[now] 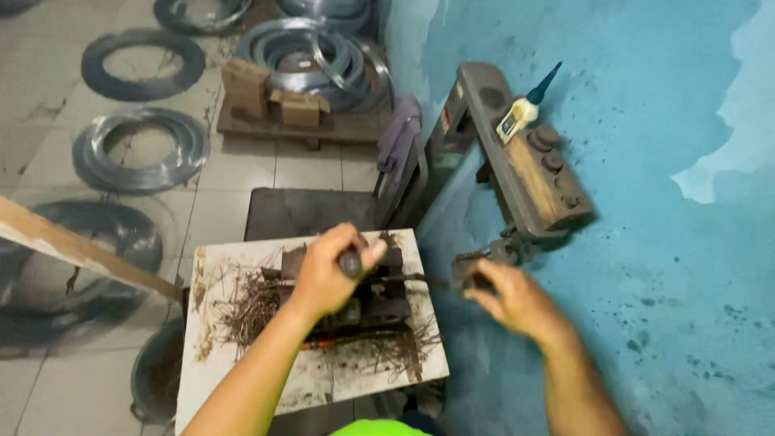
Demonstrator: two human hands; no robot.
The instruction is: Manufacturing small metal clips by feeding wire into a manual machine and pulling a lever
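Both forearms reach over a white board (242,379) strewn with wire scraps (246,311); left hand (327,270) is closed round a dark handle (351,263) on the small machine (379,295), right hand (508,299) grips a dark part (468,272) just right of it, against the blue wall (646,242)

A small squeeze bottle (525,109) with a dark blue pointed nozzle and a yellow-and-white label lies on the grey machine top by the blue wall. Two brown cardboard boxes (270,95) sit on a wooden pallet (323,127) beside wire coils.
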